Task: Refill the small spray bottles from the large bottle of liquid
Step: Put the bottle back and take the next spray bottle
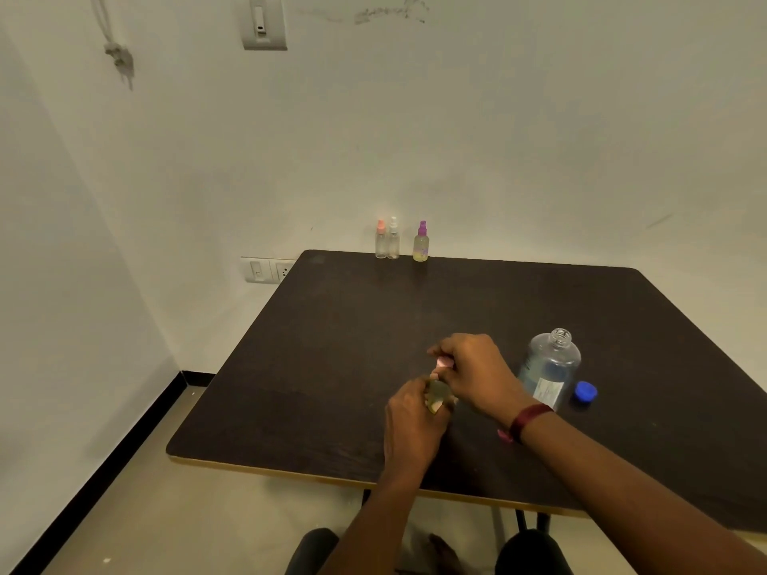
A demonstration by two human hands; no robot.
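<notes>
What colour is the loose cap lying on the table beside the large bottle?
Blue. The cap lies right of the large bottle, clearest in the head view.

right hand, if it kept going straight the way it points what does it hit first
The right hand pinches the pink spray top; beyond it, likely only bare table, passing left of the three far bottles.

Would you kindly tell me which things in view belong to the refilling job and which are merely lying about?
Belonging to the job: held spray bottle, gripped by the left hand; pink spray top, pinched by the right hand; open large bottle; blue cap; orange-topped bottle, white-topped bottle and purple-topped bottle by the wall.
Merely there: wall switch; wall socket; hanging cord; red wristband.
</notes>
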